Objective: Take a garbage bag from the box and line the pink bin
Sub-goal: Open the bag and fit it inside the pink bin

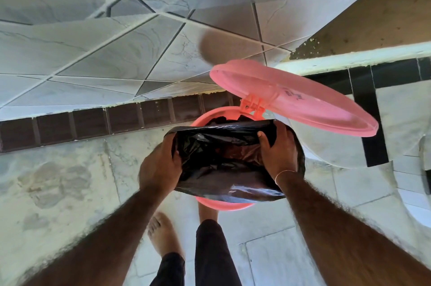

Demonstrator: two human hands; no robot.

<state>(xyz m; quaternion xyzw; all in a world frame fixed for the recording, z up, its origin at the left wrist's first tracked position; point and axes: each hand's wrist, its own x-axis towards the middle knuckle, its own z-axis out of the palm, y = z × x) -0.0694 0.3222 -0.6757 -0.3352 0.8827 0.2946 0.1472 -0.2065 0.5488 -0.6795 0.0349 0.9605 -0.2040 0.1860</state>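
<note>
While the pink bin (224, 205) stands open, both hands' fingers (264, 139) clamp the black bag's (224, 164) mouth.

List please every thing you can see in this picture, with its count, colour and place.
bin: one, pink, on the floor, centre.
lid: one, pink, hinged open behind the bin.
bag: one, black, spread over the bin mouth.
wall: grey tiles, top.
floor: pale tiles, bottom.
left hand: one, gripping the bag's left edge.
right hand: one, gripping the bag's right edge, thin band at the wrist.
foot: one clearly seen, bare, below the bin.
legs: two, dark trousers, bottom centre.
</note>
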